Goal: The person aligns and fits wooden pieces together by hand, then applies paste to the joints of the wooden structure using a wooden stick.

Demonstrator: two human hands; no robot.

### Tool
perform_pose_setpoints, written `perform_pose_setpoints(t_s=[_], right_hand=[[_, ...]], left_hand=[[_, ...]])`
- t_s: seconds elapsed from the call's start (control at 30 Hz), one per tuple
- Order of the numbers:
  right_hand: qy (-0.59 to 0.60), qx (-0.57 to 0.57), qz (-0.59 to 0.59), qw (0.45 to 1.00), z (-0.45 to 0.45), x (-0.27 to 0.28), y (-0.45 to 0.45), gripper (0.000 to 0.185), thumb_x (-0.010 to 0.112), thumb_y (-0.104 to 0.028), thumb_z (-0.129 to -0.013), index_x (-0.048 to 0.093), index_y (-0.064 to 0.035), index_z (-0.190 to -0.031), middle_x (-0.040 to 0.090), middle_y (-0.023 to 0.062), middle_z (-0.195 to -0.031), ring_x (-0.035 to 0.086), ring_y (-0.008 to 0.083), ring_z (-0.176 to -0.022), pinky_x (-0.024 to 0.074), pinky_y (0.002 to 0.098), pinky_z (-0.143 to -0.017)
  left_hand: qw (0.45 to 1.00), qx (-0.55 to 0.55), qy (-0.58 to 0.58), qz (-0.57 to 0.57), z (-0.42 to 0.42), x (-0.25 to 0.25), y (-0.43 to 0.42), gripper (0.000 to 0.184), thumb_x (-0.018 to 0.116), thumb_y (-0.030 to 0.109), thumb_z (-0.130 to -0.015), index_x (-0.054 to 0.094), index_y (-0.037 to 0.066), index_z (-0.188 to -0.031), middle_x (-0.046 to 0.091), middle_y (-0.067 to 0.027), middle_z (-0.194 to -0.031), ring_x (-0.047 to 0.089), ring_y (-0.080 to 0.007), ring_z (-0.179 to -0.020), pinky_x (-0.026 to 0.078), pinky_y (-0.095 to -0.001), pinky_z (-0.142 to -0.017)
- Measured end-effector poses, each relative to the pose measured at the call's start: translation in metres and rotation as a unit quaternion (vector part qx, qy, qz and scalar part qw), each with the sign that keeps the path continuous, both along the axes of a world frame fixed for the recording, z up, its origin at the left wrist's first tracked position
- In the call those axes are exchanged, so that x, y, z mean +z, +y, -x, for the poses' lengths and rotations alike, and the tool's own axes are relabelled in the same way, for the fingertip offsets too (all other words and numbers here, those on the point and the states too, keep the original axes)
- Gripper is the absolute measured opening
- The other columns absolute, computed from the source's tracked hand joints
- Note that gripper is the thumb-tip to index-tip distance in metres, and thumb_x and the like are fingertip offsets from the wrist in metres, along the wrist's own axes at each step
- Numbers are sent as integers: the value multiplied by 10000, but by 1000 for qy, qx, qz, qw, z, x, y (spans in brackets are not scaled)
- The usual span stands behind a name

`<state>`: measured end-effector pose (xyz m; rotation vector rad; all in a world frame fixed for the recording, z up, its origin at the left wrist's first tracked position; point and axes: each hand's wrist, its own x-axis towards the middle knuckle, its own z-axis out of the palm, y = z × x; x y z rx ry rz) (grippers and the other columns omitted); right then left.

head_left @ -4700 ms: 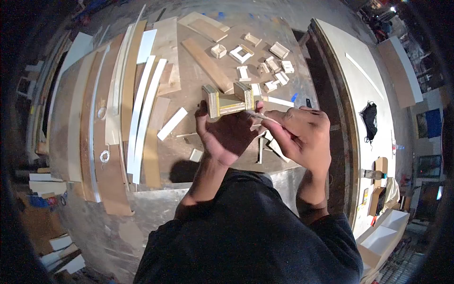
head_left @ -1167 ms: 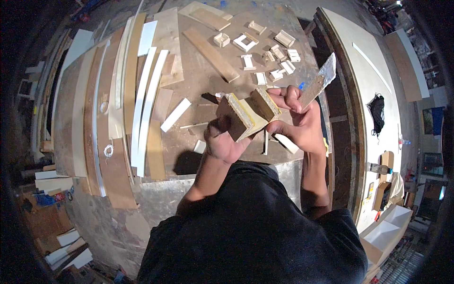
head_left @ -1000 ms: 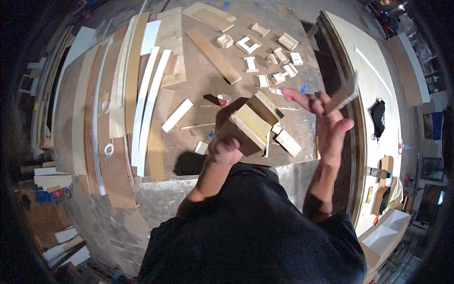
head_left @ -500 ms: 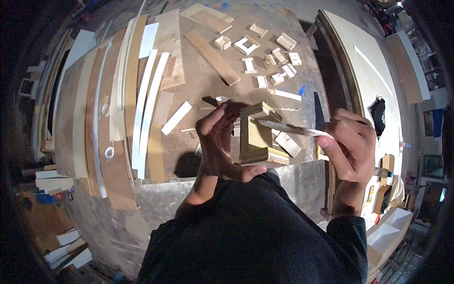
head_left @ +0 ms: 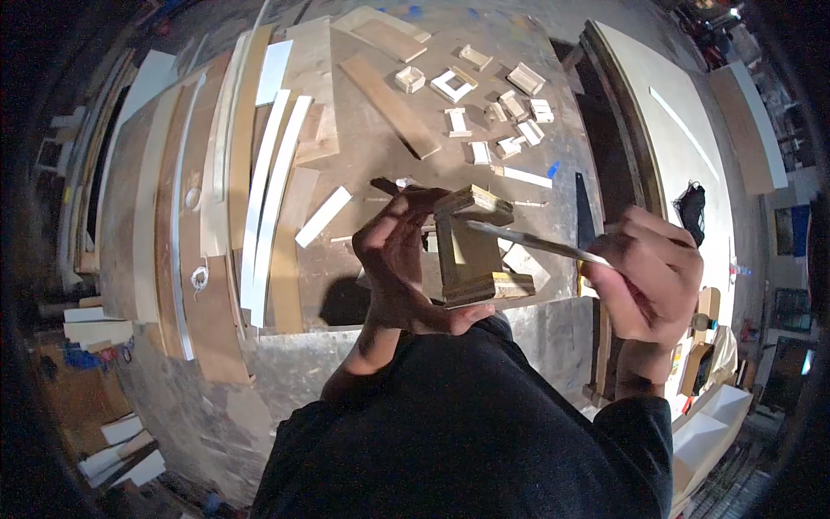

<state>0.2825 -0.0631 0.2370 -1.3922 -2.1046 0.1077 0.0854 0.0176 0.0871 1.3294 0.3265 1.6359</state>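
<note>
My left hand point(head_left: 393, 259) is closed around a small U-shaped wooden piece point(head_left: 462, 246), fingers on its far side and thumb under the near edge. The piece has a flat back and two thick layered ends, its opening turned to the right. In my right hand point(head_left: 648, 272) a thin, flat, pale strip point(head_left: 540, 242) is pinched between thumb and fingers. Its tip reaches into the opening of the wooden piece, close to the upper end. Whether the strip touches the wood I cannot tell, nor its exact kind.
Several small wooden assemblies point(head_left: 526, 80) lie on the worktable point(head_left: 380, 173) beyond my hands. Long boards and white strips point(head_left: 275, 199) cover the left side. A dark saw-like blade point(head_left: 584, 208) lies at the right edge, beside a pale panel point(head_left: 666, 130).
My right hand has moved slightly right and down, and the strip has tilted more edge-on. The wooden piece has turned a little in my left hand.
</note>
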Motion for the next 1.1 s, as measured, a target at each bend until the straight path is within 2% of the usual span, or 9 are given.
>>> perform_pose_setpoints(t_s=[0.07,0.17,0.27,0.37,0.5,0.63,0.97,1.03,1.1], right_hand=[[-36,47,-13,998,4,-4,11,112,696,-48,-711,604,-2,-755,469,83,-625,493,277,-570,416,381,-503],[-33,57,-1,998,3,-10,15,117,694,-27,-704,580,-8,-724,461,86,-619,496,271,-569,423,370,-502],[-54,66,3,996,-2,-13,15,134,719,-42,-705,593,-4,-733,480,82,-621,500,258,-563,425,359,-499],[-70,57,-11,996,-5,-12,13,151,741,-59,-702,622,7,-766,492,75,-621,506,246,-560,423,351,-492],[-59,69,-46,995,0,-5,14,179,744,-57,-701,656,30,-830,504,73,-630,521,240,-567,420,349,-480],[-46,87,-22,995,11,-10,30,210,737,-34,-696,669,34,-883,519,74,-657,515,237,-565,418,348,-482],[-59,83,13,995,4,-20,33,200,761,-61,-682,693,31,-846,525,66,-627,483,215,-549,399,339,-476],[-16,101,-29,994,10,-22,35,223,765,-72,-682,701,25,-873,519,55,-636,485,206,-556,393,330,-473],[-40,94,-31,994,17,-23,39,227,763,-74,-684,703,22,-881,516,51,-642,489,204,-561,394,329,-473]], left_hand=[[1000,1,2,-5,-1,1,-1,927,918,249,-426,512,-138,-1164,580,-184,-1144,571,-265,-1098,386,-371,-1030],[1000,-10,-2,30,1,1,-8,978,919,251,-440,454,-145,-1204,557,-198,-1167,561,-284,-1103,385,-372,-1028],[999,-26,23,28,19,-34,-14,1063,914,252,-462,350,-136,-1275,513,-228,-1206,543,-310,-1114,383,-375,-1027],[998,-38,25,31,23,-46,-10,1038,914,259,-465,370,-132,-1258,524,-224,-1194,550,-306,-1103,390,-374,-1018],[999,-30,14,37,15,-26,-2,1004,912,267,-469,397,-125,-1236,539,-218,-1177,559,-300,-1088,398,-373,-1007],[999,-27,5,43,13,-18,0,970,911,276,-473,424,-119,-1213,553,-212,-1160,568,-295,-1073,406,-372,-996],[998,-1,2,56,21,-14,3,888,908,298,-483,492,-103,-1157,590,-198,-1119,591,-281,-1036,426,-369,-968],[998,2,2,58,21,-13,2,872,907,302,-485,505,-100,-1146,597,-195,-1110,595,-279,-1029,430,-369,-962],[998,5,0,57,21,-9,4,856,907,306,-487,519,-97,-1135,605,-192,-1102,600,-276,-1021,434,-368,-957]])
